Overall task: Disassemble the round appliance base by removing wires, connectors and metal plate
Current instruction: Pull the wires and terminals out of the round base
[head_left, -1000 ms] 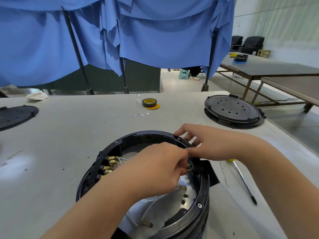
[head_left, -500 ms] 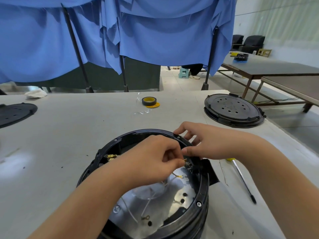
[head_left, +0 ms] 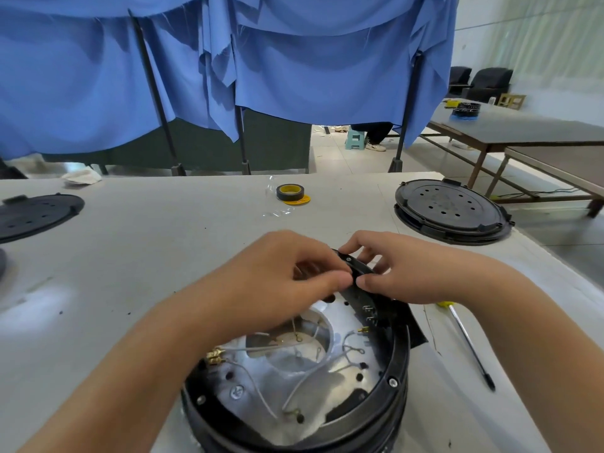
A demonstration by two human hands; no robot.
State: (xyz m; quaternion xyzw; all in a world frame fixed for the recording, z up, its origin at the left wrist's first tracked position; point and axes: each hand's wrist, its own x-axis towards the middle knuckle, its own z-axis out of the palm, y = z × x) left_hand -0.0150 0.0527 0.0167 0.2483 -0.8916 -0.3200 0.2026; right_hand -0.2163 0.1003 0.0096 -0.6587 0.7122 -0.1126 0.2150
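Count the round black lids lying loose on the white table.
2. One lid lies at the table's far right corner; another lid lies at the left edge, partly cut off by the frame. More may lie out of view.

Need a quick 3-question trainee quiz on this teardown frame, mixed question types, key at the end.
1. True or false: the screwdriver lies on the table to the right of the appliance base.
2. Multiple choice: where do the left hand and right hand meet? A) over the tape roll B) at the far rim of the base C) on the black lid
3. Fill in: the loose white wires lie across the ____ plate inside the base.

Key: 1 true; 2 B; 3 metal
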